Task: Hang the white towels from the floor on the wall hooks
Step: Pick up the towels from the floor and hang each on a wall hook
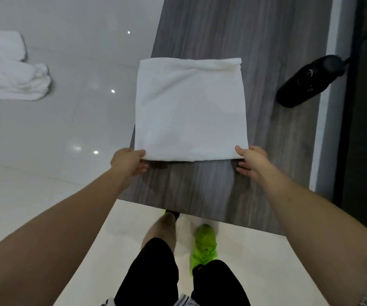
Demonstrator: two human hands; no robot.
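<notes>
A folded white towel lies flat on a dark wood-grain table. My left hand pinches its near left corner, thumb on top and fingers underneath. At the near right corner, my right hand pinches the towel the same way. Another white towel lies crumpled on the glossy tiled floor at the far left. No wall hooks are in view.
A black speaker-like object with a cord lies on the table's right side, near a grey wall edge. My legs in black shorts and a green shoe stand at the table's near edge.
</notes>
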